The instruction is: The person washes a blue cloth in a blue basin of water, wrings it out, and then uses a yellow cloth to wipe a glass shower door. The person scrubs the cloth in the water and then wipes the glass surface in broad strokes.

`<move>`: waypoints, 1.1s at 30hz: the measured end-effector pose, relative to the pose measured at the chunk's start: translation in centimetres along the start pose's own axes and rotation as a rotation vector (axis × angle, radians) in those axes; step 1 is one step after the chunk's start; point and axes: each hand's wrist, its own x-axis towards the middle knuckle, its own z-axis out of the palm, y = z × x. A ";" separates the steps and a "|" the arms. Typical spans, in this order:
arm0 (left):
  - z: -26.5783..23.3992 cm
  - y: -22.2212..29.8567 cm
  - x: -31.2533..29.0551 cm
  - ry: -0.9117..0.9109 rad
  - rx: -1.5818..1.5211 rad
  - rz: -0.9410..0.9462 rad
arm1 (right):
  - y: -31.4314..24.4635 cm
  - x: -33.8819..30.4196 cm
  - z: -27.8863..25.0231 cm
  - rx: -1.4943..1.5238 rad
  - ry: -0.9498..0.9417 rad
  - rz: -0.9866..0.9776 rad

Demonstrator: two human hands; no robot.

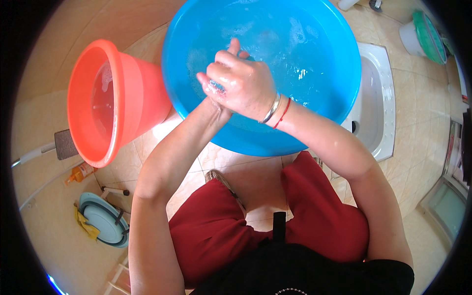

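Over the water of a large round blue basin (169,64), my two hands are clasped together. My right hand (243,83) is on top, its wet fingers curled round my left hand (235,47). Most of the left hand is hidden beneath it; what seem to be its fingertips stick out past the right knuckles. Suds and wet shine show on the skin, and no object is visible between the hands. A silver bangle (271,109) and a thin red cord (282,113) circle my right wrist. Patches of foam (295,30) float on the water.
An orange bucket (142,91) holding liquid stands left of the basin. A white squat toilet pan (386,98) is set in the tiled floor at right. An orange bottle (81,173) and a folded grey-blue basin (104,223) are at lower left; a green-rimmed bucket (423,37) is far right.
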 end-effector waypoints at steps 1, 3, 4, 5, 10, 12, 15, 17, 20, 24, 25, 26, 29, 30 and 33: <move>0.3 -0.5 0.4 0.066 -0.088 -0.018 | 0.6 -0.1 0.1 0.022 0.014 0.012; 0.3 -1.1 0.7 0.156 -0.157 -0.117 | 1.8 -0.6 0.6 0.072 0.039 0.036; 0.6 -1.2 0.9 0.197 -0.191 -0.171 | 2.3 -0.8 0.0 0.099 -0.040 0.127; 0.9 -1.1 1.0 0.240 -0.223 -0.222 | 3.4 -1.1 0.0 0.079 -0.037 0.171; 2.1 0.6 1.2 0.352 0.022 -0.278 | 11.7 -6.1 0.7 -0.059 -0.198 0.433; 0.5 0.2 1.1 0.266 0.061 -0.248 | 13.3 -7.7 1.5 -0.108 -0.232 0.517; -2.0 0.8 1.9 0.213 0.370 -0.159 | 15.2 -9.4 1.9 -0.201 -0.234 0.729; -3.6 -0.8 2.4 0.268 0.550 -0.118 | 15.1 -10.3 2.0 -0.211 -0.365 0.678; -5.4 -3.0 2.9 0.324 0.631 -0.119 | 14.0 -10.1 2.2 -0.407 -0.684 0.597; -5.4 -5.3 3.2 0.456 0.343 -0.234 | 15.8 -9.7 3.9 -0.303 -0.562 0.661; -4.2 -4.9 3.1 0.453 0.205 -0.303 | 16.7 -10.7 5.1 -0.195 -0.401 0.710; -3.5 -4.4 3.1 0.457 0.067 -0.368 | 16.7 -10.9 5.8 -0.084 -0.239 0.752; -2.9 -3.5 3.7 0.295 -0.180 -0.466 | 15.5 -8.3 5.8 0.271 -0.048 0.911; -2.1 -2.9 3.6 0.281 -0.266 -0.485 | 14.3 -6.9 4.9 0.457 -0.013 0.927; 0.2 -1.5 2.9 0.233 -0.556 -0.520 | 10.1 -4.0 2.4 0.891 0.059 0.880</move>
